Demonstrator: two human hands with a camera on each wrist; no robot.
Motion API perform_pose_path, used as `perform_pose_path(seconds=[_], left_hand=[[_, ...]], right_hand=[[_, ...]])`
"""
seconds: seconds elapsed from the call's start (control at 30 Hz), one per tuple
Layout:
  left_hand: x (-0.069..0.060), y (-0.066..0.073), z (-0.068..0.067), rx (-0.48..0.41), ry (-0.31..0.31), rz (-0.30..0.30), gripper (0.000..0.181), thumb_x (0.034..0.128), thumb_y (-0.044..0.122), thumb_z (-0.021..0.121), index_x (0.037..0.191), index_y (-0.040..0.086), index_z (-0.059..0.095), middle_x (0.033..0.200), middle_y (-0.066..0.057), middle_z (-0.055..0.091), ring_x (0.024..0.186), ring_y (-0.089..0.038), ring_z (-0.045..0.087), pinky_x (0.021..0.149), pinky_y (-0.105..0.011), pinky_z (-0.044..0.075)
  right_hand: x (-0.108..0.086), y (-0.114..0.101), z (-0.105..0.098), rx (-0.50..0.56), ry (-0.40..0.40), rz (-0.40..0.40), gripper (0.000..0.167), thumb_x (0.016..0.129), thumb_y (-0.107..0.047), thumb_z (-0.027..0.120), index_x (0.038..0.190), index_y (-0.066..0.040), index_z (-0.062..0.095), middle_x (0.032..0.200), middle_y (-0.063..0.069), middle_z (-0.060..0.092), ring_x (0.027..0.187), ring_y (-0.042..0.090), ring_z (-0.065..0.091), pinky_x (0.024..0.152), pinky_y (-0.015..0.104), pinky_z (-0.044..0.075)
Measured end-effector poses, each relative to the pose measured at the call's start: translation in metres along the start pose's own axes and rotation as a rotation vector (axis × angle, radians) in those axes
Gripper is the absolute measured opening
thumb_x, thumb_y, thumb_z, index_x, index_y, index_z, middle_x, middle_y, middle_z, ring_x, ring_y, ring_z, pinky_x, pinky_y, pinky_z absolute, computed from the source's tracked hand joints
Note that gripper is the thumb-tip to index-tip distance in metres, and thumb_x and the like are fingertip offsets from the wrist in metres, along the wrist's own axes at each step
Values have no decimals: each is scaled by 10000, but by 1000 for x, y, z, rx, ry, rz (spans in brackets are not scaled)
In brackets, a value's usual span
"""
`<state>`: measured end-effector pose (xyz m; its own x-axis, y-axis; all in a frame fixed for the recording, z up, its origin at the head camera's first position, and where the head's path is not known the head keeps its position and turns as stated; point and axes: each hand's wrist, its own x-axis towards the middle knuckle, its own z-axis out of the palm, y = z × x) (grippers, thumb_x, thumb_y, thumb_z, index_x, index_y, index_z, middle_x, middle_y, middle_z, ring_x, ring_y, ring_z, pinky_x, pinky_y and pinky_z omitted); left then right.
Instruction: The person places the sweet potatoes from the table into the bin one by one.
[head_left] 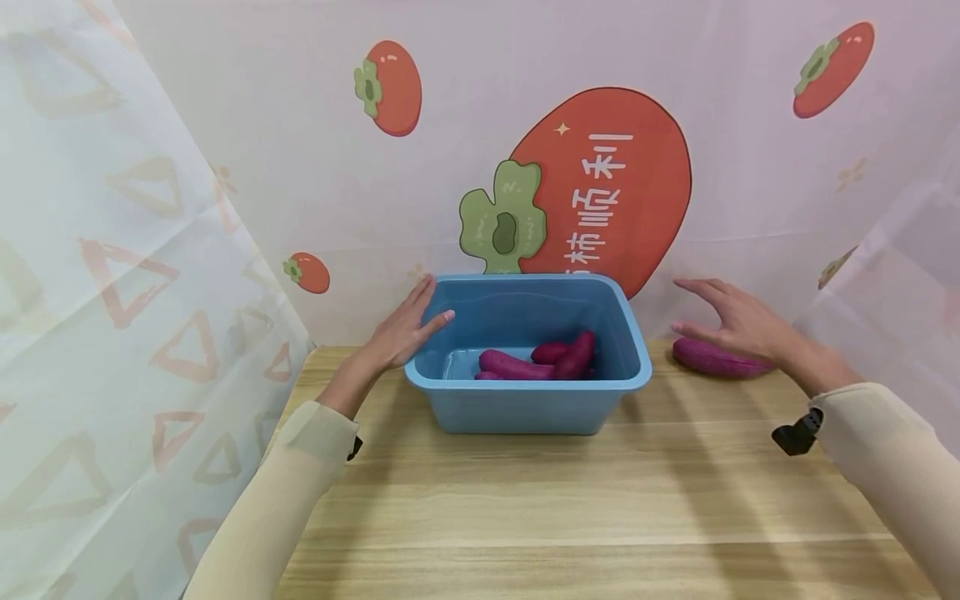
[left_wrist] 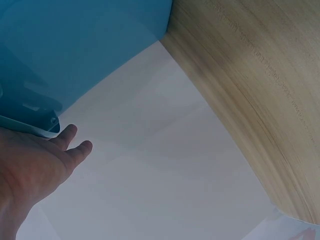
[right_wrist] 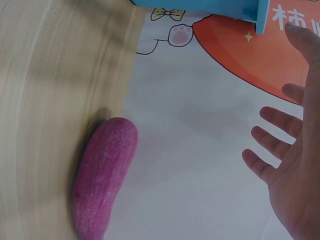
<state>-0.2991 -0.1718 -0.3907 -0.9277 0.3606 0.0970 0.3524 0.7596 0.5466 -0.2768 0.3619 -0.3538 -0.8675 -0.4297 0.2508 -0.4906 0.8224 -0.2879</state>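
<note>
A blue plastic basin (head_left: 517, 410) stands on the table, with several purple sweet potatoes (head_left: 517, 365) lying in it. My left hand (head_left: 401, 332) is at the basin's left rim, fingers extended along the outside and thumb over the edge; in the left wrist view that hand (left_wrist: 35, 167) touches the basin wall (left_wrist: 90, 45). To the right of the basin, my right hand (head_left: 738, 321) hovers with fingers spread, holding nothing. Below and behind it one more purple sweet potato (head_left: 716, 358) lies on the table, seen whole-length in the right wrist view as a sweet potato (right_wrist: 106, 175) apart from the hand (right_wrist: 295, 150).
The wooden table (head_left: 525, 517) extends in front of the basin. A white cloth wall (head_left: 262, 125) with printed persimmons rises right behind it. Patterned cloth (head_left: 112, 333) closes the left side, and another cloth (head_left: 907, 275) the right.
</note>
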Motion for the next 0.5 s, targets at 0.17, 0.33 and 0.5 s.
perform_pose_path(seconds=[0.17,0.33,0.5], left_hand=[[0,0,0,3,1,1,943,1048,689,354,1711,108,20,1795,-63,-22,1654,-300,13,1284,-638,150],[0,1,0,8,2,4,939,1051,674,360,1709,96,23,1795,-75,-17,1653,-311,18,1284,-638,150],[0,1,-1,15,0,6,964,1041,712,340,1708,93,21,1794,-84,-18,1652,-319,18,1285,-638,144]], right_hand=[[-3,6,5,5,5,-1,778,910,-319,790,1564,-33,481,1553,290,478,1390,506,470,1042,765,411],[-6,10,8,13,8,0,791,907,-313,788,1569,-21,469,1566,289,467,1405,509,456,1062,771,390],[-9,15,12,26,15,-4,792,907,-305,789,1568,-13,466,1558,295,474,1399,515,462,1070,762,385]])
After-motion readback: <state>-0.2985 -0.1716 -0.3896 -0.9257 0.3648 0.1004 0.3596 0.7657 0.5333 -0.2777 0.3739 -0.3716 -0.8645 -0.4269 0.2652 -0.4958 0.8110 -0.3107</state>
